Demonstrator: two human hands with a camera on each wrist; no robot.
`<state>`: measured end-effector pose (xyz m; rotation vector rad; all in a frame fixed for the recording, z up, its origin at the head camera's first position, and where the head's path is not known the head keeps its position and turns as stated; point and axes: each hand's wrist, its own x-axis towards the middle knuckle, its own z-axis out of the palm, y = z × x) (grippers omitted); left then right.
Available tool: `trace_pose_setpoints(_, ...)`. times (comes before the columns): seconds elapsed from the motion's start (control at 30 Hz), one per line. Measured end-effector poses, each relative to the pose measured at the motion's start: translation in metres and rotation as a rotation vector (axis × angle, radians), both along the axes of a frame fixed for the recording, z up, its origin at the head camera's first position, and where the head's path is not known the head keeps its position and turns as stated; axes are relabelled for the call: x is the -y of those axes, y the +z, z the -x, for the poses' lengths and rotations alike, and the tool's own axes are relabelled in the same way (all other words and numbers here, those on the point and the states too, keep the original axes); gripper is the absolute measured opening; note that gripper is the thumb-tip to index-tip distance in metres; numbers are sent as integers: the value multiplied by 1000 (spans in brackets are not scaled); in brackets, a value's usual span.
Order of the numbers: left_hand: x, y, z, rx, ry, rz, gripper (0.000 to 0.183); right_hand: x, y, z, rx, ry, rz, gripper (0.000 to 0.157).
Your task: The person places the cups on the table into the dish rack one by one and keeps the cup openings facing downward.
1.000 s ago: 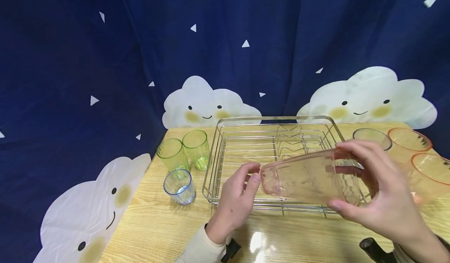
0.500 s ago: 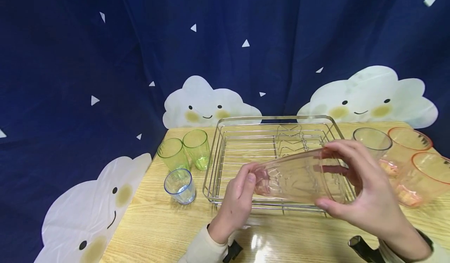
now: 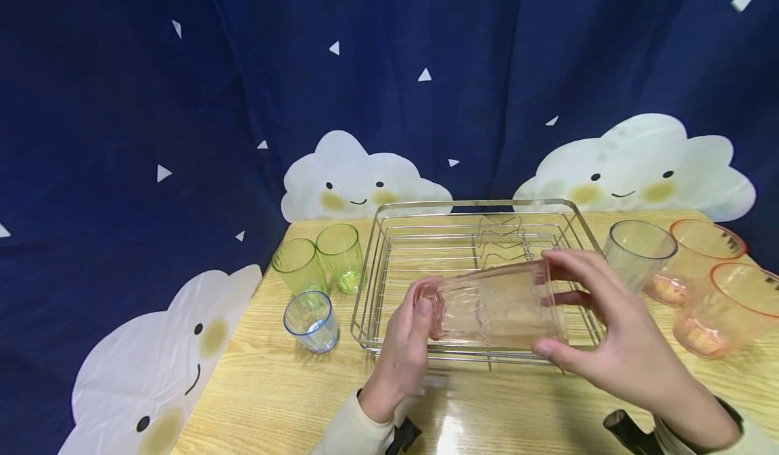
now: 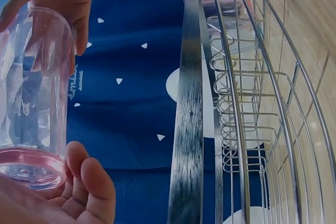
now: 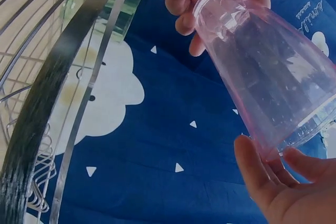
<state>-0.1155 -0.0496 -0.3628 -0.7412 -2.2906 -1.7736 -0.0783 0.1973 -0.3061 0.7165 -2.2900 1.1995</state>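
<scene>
A transparent pink drinking glass [image 3: 493, 306] lies sideways in the air over the front part of the wire dish rack [image 3: 475, 204]. Its thick base points left, its wide mouth right. My left hand [image 3: 398, 350] grips the base, thumb on the near side. At the mouth end, my right hand [image 3: 617, 343] holds the rim between thumb and fingers. The left wrist view shows the pink base of the glass [image 4: 32, 166] resting against the left fingers. In the right wrist view, the right fingertips [image 5: 252, 156] touch the rim end.
On the left stand two green glasses [image 3: 337, 255] and a short blue-rimmed glass [image 3: 312, 323]. Right of the rack are a dark-rimmed clear glass [image 3: 639, 252] and two orange-rimmed glasses [image 3: 706, 337]. A dark blue curtain [image 3: 389, 90] with clouds hangs behind the wooden table [image 3: 262, 387].
The pink glass and my right hand have moved left. My left hand has gone from fingertips at the glass's left end to a fuller grip round its base.
</scene>
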Motion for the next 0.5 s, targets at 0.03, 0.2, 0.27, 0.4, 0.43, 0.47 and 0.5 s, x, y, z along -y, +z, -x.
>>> trace_pose_setpoints(0.03,0,0,0,-8,-5,-7,47,0,0,0,-3,0,-8,103)
trace_pose_setpoints(0.2,-1,0,1,64,-91,-102,47,-1,-1,-1,1,3,-18,103)
trace_pose_setpoints(0.27,-1,0,1,101,-120,-159,48,-3,-3,0,-5,12,-19,104)
trace_pose_setpoints(0.4,-1,3,0,118,-115,-230,49,-10,-9,6,-59,96,8,99)
trace_pose_setpoints(0.43,0,4,-1,116,-108,-237,49,-13,-11,7,-75,122,17,94)
trace_pose_setpoints(0.47,0,5,-1,117,-101,-243,49,-15,-12,8,-86,145,23,88)
trace_pose_setpoints(0.5,0,6,-2,119,-97,-249,49,-17,-14,9,-94,154,21,81)
